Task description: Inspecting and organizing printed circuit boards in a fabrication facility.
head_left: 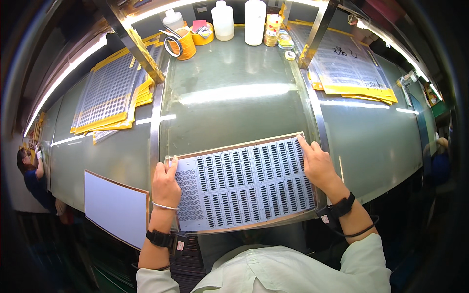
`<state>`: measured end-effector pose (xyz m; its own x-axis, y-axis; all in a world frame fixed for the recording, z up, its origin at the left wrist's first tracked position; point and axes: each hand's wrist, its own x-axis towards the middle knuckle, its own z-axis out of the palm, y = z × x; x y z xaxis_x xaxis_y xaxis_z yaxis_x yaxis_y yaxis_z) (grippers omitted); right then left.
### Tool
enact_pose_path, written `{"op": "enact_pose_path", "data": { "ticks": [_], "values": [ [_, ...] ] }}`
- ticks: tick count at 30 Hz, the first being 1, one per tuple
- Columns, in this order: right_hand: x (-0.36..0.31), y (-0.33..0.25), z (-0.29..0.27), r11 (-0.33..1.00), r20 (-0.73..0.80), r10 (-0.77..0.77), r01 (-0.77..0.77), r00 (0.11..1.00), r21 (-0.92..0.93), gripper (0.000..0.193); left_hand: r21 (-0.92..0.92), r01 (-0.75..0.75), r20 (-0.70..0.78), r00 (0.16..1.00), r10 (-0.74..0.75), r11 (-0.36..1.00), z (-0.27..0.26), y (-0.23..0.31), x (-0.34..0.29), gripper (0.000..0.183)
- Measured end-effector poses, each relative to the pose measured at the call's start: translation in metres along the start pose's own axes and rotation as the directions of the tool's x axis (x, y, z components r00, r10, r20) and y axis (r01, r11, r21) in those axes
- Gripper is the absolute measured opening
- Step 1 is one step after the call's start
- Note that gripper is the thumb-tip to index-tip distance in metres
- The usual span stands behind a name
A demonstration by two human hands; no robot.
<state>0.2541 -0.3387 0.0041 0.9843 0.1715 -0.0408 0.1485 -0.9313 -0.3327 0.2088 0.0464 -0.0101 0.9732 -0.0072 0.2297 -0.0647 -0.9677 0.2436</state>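
A rectangular panel lies at the front edge of the glass-topped table, directly in front of me. Its pale face carries rows of black slot shapes, with a column of small rings at the left end and a copper-brown border. My left hand grips the panel's left edge, thumb near the upper left corner. At the opposite end, my right hand holds the upper right corner, its index finger extended along the edge. The undersides of both grips are hidden.
A plain pale panel with a brown border sits to the left. Yellow-edged film sheets are stacked left, others right. White bottles and tape rolls line the back. Metal posts flank the table; another person is far left.
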Motion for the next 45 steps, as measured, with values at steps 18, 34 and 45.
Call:
{"op": "enact_pose_path", "data": {
  "ticks": [18, 34, 45],
  "values": [
    [0.020, 0.009, -0.007, 0.825, -0.062, -0.480, 0.426, 0.875, -0.371, 0.036, 0.289, -0.103, 0.027, 0.995, 0.099, 0.952, -0.002, 0.017, -0.008, 0.045],
    [-0.124, 0.034, -0.014, 0.990, 0.031, -0.057, 0.053, 0.998, 0.131, 0.058, 0.389, -0.084, 0.077, 0.995, 0.058, 0.917, 0.022, 0.007, -0.020, 0.052],
    [-0.125, 0.026, -0.009, 0.997, 0.055, -0.032, 0.028, 0.998, 0.076, 0.061, 0.351, 0.013, 0.113, 0.992, -0.056, 0.936, 0.020, 0.012, -0.018, 0.052]
  ]
}}
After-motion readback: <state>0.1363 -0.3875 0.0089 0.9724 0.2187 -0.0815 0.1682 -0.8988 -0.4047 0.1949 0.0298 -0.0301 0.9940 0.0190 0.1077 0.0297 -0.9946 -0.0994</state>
